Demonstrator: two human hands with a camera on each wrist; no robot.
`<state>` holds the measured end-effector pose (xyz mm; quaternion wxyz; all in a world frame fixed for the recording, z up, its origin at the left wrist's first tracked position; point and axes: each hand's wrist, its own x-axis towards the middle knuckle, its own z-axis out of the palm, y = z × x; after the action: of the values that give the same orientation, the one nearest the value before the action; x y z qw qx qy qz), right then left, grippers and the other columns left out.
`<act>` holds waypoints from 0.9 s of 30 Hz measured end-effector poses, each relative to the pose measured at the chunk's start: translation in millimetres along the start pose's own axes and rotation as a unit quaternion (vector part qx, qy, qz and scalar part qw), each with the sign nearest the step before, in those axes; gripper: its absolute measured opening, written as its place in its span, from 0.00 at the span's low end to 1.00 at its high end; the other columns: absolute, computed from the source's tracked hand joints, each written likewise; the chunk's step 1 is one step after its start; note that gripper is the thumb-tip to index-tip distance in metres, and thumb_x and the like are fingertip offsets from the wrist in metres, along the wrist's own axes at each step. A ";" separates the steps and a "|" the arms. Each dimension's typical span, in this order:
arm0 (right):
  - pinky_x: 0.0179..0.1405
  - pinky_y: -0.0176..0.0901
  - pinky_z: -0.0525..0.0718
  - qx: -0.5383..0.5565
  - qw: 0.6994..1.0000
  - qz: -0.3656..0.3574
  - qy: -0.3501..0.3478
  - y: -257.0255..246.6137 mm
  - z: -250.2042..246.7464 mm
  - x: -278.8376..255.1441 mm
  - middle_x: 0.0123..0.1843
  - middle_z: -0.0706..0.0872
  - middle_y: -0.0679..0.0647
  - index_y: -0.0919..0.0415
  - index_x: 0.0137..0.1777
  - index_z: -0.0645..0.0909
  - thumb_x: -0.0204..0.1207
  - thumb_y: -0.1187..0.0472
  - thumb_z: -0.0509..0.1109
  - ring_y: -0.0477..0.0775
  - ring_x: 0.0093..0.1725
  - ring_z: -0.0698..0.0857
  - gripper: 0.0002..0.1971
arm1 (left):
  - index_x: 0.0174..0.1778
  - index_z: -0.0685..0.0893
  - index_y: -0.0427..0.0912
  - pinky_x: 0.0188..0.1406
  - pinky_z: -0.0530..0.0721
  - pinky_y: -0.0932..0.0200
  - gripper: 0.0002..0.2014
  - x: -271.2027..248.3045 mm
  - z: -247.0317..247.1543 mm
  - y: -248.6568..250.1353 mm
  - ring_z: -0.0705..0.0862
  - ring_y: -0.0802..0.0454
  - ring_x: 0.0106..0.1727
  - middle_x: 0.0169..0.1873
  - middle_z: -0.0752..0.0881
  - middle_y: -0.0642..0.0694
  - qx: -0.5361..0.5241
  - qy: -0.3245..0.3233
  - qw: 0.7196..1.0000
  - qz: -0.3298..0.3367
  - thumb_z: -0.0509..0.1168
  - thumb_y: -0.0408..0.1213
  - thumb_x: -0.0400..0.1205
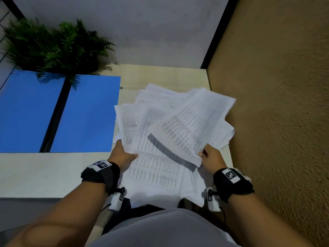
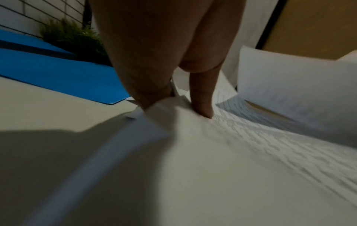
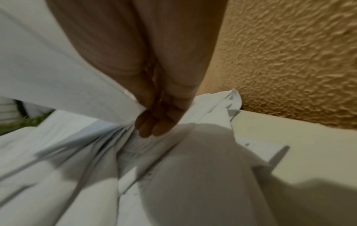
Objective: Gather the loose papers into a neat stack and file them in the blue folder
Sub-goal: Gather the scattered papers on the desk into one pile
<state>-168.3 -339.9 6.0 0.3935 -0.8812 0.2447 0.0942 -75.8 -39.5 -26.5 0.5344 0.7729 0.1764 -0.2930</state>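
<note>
both hands are on the papers (image 1: 170, 132) right now. my left hand (image 1: 122, 155) grips the left edge of the messy fan, thumb on top of the sheets and the rest of the fingers tucked underneath where i can't see them. in the left wrist view one fingertip (image 2: 203, 107) is pressing down into the top sheet. my right hand (image 1: 211, 157) has the right side, pinching a lifted sheet near its corner, and in the right wrist view the fingers (image 3: 154, 126) are bunched together among the paper folds, so neither hand is loose at all.

so i'd say i'm mid-gather. the sheets are all in one heap but nowhere near neat, they're splayed at different angles and some stick out toward the textured tan wall (image 1: 276, 104) on the right of the pile. a few corners hang off the near edge of the desk (image 1: 44, 172) too.

the blue folder (image 1: 85, 113) is lying open and flat just left of the papers, with the fern plant (image 1: 53, 45) sitting behind it and drooping over its spine.

next move probably calls for squeezing both sides inward and tapping the edges on the desk to square them up, then sliding the whole stack left onto the folder. main worry is the thin sheets slipping or creasing since i've only got the edges.
</note>
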 end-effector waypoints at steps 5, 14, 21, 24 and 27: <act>0.50 0.45 0.81 0.116 0.967 -0.054 0.219 -4.3 -32.0 -10.8 0.44 0.88 0.62 0.66 0.50 0.83 0.78 0.73 0.66 0.57 0.47 0.85 0.06 | 0.70 0.70 0.38 0.55 0.81 0.50 0.21 -4.4 3.5 4.8 0.80 0.41 0.57 0.58 0.81 0.42 0.049 0.047 0.998 0.018 0.67 0.27 0.83; 0.33 0.42 0.67 -0.077 0.994 -0.074 -0.019 -21.0 -14.6 -3.3 0.31 0.73 0.56 0.60 0.36 0.66 0.77 0.72 0.61 0.52 0.34 0.72 0.11 | 0.70 0.71 0.38 0.68 0.77 0.45 0.18 6.0 13.3 1.6 0.80 0.35 0.63 0.65 0.80 0.36 0.004 0.069 0.997 -0.023 0.55 0.43 0.87; 0.28 0.39 0.68 -0.173 0.983 0.000 -0.058 -36.0 26.9 -5.7 0.38 0.75 0.52 0.59 0.51 0.69 0.79 0.67 0.57 0.52 0.34 0.75 0.05 | 0.86 0.48 0.62 0.84 0.45 0.36 0.56 -7.1 7.7 18.0 0.47 0.50 0.88 0.86 0.45 0.57 -0.119 -0.056 0.986 -0.100 0.56 0.84 0.64; 0.42 0.42 0.73 -0.216 0.974 -0.042 -0.061 -40.5 39.7 -3.5 0.54 0.77 0.57 0.61 0.59 0.74 0.82 0.59 0.58 0.60 0.50 0.81 0.10 | 0.86 0.40 0.55 0.82 0.51 0.35 0.57 -18.6 15.1 19.1 0.60 0.46 0.85 0.82 0.67 0.54 -0.124 -0.054 0.986 -0.094 0.73 0.65 0.72; 0.54 0.50 0.80 -0.129 0.992 -0.006 -0.001 -37.4 43.5 3.7 0.57 0.74 0.54 0.56 0.57 0.76 0.79 0.49 0.65 0.58 0.56 0.79 0.13 | 0.76 0.67 0.35 0.68 0.78 0.43 0.32 -7.9 15.8 12.6 0.80 0.36 0.69 0.66 0.81 0.38 0.039 0.067 0.996 -0.044 0.74 0.33 0.78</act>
<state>-145.1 -287.6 -0.3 0.2774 -0.9258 0.2251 0.1238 -78.6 -58.5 -16.4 0.4771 0.8030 0.2338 -0.2699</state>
